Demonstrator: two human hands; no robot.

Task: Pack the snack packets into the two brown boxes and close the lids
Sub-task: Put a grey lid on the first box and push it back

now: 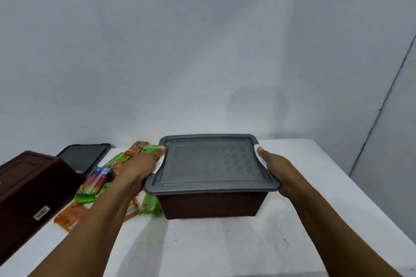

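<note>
A brown box (209, 206) stands in the middle of the white table with a grey patterned lid (210, 162) on top of it. My left hand (144, 165) grips the lid's left edge and my right hand (275, 167) grips its right edge. A second brown box (29, 189) lies tipped at the far left, without a lid. Its dark lid (84, 156) lies flat behind it. Several green and orange snack packets (94, 186) are scattered between the two boxes, partly hidden by my left arm.
The white table (225, 245) ends at a right edge near a grey wall corner. A plain pale wall rises behind everything. Bare tabletop shows in front of the middle box and to its right.
</note>
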